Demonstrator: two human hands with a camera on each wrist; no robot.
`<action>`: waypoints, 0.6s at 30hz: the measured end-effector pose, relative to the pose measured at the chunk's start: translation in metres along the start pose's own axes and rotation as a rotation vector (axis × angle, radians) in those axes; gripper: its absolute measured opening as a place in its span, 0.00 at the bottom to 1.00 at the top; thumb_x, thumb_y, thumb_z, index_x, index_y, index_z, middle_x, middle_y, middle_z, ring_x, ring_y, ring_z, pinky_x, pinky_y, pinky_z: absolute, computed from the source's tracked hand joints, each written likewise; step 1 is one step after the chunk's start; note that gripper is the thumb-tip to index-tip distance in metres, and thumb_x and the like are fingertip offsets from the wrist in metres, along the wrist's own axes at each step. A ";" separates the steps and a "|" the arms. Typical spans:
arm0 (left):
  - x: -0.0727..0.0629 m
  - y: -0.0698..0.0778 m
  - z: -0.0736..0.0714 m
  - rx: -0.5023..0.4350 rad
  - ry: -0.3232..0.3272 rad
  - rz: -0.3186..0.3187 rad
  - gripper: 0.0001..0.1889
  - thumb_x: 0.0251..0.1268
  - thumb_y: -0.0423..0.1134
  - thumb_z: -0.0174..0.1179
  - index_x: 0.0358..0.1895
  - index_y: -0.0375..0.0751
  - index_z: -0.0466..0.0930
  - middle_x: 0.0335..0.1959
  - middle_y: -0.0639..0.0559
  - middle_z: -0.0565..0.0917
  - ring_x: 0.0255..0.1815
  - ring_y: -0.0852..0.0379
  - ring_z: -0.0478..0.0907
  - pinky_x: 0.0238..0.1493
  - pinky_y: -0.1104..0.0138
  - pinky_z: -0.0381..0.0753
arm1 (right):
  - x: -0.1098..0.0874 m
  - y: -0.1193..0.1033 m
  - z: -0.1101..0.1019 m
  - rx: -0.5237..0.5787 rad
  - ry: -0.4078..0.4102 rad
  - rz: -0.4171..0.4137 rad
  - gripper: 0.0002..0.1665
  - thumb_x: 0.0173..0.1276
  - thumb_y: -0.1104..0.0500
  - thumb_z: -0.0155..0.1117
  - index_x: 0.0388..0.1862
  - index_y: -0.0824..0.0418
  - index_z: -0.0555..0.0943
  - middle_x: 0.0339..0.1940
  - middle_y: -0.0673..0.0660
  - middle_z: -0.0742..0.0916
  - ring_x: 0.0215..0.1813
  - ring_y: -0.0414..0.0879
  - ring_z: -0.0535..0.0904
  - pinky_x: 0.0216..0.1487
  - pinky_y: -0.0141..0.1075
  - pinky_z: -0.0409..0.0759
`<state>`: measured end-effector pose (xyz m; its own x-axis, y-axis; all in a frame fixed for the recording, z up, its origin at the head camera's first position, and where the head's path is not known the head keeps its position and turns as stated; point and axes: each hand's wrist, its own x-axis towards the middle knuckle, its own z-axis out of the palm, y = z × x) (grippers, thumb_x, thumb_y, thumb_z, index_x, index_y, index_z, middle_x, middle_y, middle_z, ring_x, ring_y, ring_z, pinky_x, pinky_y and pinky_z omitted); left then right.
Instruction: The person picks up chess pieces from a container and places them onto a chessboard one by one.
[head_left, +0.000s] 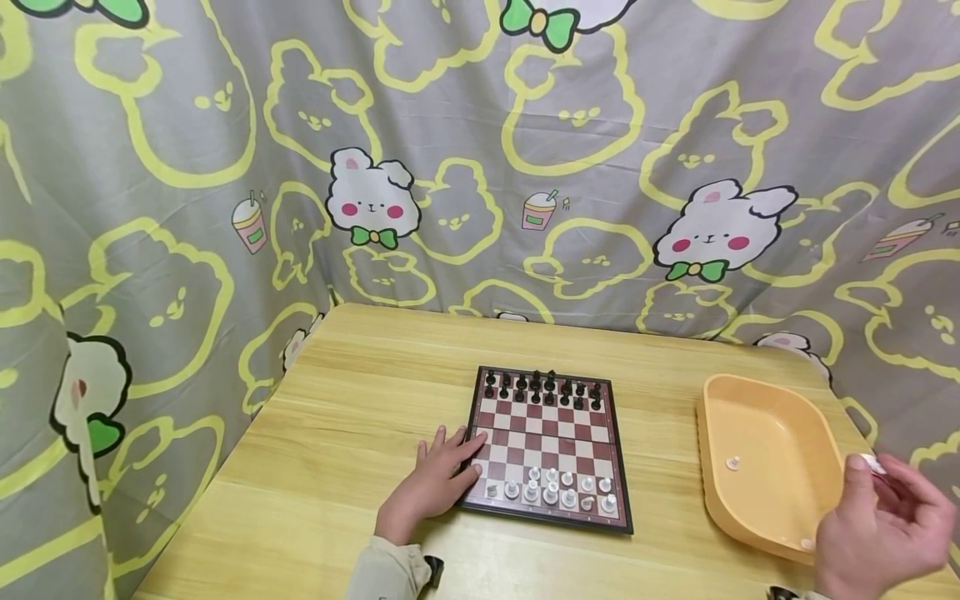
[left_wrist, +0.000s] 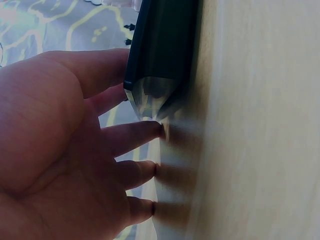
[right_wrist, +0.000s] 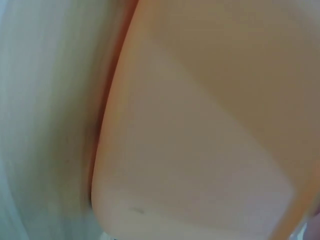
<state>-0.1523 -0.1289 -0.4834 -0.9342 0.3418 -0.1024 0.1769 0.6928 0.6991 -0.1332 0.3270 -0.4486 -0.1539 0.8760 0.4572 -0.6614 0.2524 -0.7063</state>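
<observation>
A folding chessboard (head_left: 543, 454) lies on the table, with black chess pieces (head_left: 536, 385) in two rows at its far end and white chess pieces (head_left: 551, 493) at its near end. My left hand (head_left: 431, 479) rests at the board's left edge, thumb and index finger over the rim; in the left wrist view, the other fingers (left_wrist: 132, 135) reach down to the tabletop, spread and fairly straight. At the far right, my right hand (head_left: 885, 525) pinches a small white chess piece (head_left: 872, 463) between thumb and fingers, mostly hidden, above the near right side of an orange tray (head_left: 772, 492).
Inside the tray, one white piece (head_left: 733, 463) stands and another (head_left: 807, 544) shows near the close rim. The wooden table (head_left: 337, 400) meets a patterned grey curtain (head_left: 465, 167) at the back and sides. The tray's side wall (right_wrist: 165, 150) fills most of the right wrist view.
</observation>
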 end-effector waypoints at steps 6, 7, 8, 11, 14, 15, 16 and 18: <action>0.001 -0.001 0.001 -0.002 0.007 0.011 0.27 0.80 0.44 0.54 0.78 0.45 0.69 0.79 0.29 0.60 0.81 0.23 0.42 0.75 0.28 0.32 | -0.004 0.000 0.001 0.050 -0.059 -0.028 0.17 0.53 0.77 0.78 0.40 0.84 0.81 0.36 0.62 0.87 0.36 0.45 0.86 0.45 0.27 0.84; 0.001 -0.002 0.001 -0.003 0.008 0.013 0.27 0.80 0.44 0.53 0.78 0.45 0.69 0.79 0.29 0.60 0.81 0.23 0.42 0.75 0.28 0.32 | -0.006 -0.001 0.003 0.062 -0.068 -0.032 0.18 0.53 0.77 0.78 0.39 0.85 0.81 0.36 0.62 0.87 0.36 0.45 0.86 0.45 0.27 0.84; 0.001 -0.001 0.000 -0.004 0.009 0.015 0.27 0.80 0.44 0.54 0.77 0.45 0.69 0.79 0.29 0.60 0.81 0.23 0.42 0.75 0.28 0.32 | -0.007 -0.003 0.005 0.079 -0.075 -0.030 0.18 0.53 0.77 0.78 0.39 0.86 0.80 0.36 0.62 0.87 0.36 0.45 0.86 0.45 0.27 0.84; 0.001 -0.001 0.000 -0.005 0.007 0.014 0.27 0.81 0.45 0.53 0.78 0.45 0.69 0.79 0.29 0.60 0.81 0.23 0.41 0.75 0.28 0.32 | -0.012 -0.008 0.010 0.123 -0.078 -0.008 0.18 0.52 0.79 0.76 0.38 0.89 0.79 0.34 0.63 0.87 0.35 0.45 0.86 0.44 0.27 0.84; 0.000 -0.001 0.000 -0.005 0.008 0.013 0.26 0.81 0.45 0.53 0.77 0.44 0.69 0.79 0.29 0.60 0.81 0.23 0.41 0.75 0.29 0.32 | -0.016 -0.012 0.013 0.126 -0.088 0.006 0.18 0.52 0.80 0.76 0.38 0.89 0.79 0.34 0.62 0.87 0.34 0.45 0.86 0.44 0.27 0.84; 0.000 -0.001 0.000 -0.005 0.007 0.012 0.26 0.81 0.45 0.53 0.77 0.44 0.70 0.79 0.29 0.60 0.81 0.23 0.41 0.75 0.29 0.32 | -0.018 -0.013 0.014 0.124 -0.092 0.009 0.17 0.52 0.80 0.75 0.38 0.89 0.79 0.34 0.62 0.87 0.34 0.44 0.86 0.44 0.27 0.84; 0.000 -0.002 0.001 -0.005 0.008 0.013 0.26 0.80 0.45 0.54 0.77 0.44 0.70 0.79 0.29 0.60 0.81 0.23 0.41 0.75 0.29 0.32 | -0.019 -0.014 0.014 0.119 -0.099 0.009 0.17 0.53 0.80 0.75 0.38 0.89 0.79 0.34 0.61 0.87 0.35 0.44 0.86 0.44 0.27 0.84; 0.000 -0.002 0.000 -0.005 0.010 0.016 0.26 0.80 0.45 0.54 0.77 0.43 0.70 0.79 0.28 0.61 0.81 0.23 0.42 0.75 0.28 0.33 | -0.021 -0.014 0.015 0.109 -0.114 0.008 0.16 0.54 0.80 0.74 0.38 0.88 0.79 0.34 0.61 0.86 0.35 0.44 0.86 0.45 0.27 0.84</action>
<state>-0.1521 -0.1298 -0.4848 -0.9342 0.3467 -0.0839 0.1907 0.6842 0.7039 -0.1310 0.2989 -0.4401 -0.2377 0.8236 0.5150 -0.7350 0.1942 -0.6497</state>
